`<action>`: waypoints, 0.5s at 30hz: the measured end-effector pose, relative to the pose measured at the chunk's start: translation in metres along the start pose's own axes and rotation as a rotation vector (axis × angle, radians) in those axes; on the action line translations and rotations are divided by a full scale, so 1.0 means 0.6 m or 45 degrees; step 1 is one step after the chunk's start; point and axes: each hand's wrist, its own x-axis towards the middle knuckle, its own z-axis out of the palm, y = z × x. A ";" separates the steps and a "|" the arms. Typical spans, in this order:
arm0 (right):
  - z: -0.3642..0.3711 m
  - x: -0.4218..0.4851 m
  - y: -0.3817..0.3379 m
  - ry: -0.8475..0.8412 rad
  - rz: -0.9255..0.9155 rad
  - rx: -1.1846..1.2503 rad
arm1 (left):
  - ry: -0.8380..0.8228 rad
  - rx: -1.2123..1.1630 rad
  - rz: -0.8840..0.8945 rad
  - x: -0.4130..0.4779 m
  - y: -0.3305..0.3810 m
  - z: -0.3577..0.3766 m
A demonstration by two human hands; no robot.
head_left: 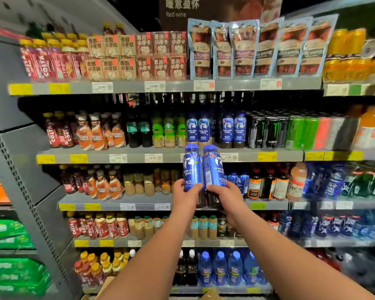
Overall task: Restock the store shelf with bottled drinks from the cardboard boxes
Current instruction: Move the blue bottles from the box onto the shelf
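Head view: left hand (pixel 185 191) grasps one blue bottle (pixel 192 167), right hand (pixel 223 192) another (pixel 213 166). Step: shelving. Next, likely lift both to matching row (pixel 217 128).

Dark ceiling (pixel 138 13) and a brown "Red wine" sign (pixel 204 9) top a grey perforated upright (pixel 13 167).

Two bottles (pixel 192 167) side by side, before shelf (pixel 134 158)
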 end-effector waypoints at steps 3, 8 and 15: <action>0.006 0.018 -0.020 -0.009 -0.021 -0.001 | -0.002 -0.098 -0.021 0.026 0.020 0.005; 0.022 0.065 -0.046 0.046 -0.039 0.010 | -0.046 -0.209 -0.037 0.087 0.041 0.013; 0.038 0.149 -0.077 0.172 -0.068 0.146 | -0.276 -0.206 0.001 0.199 0.068 0.033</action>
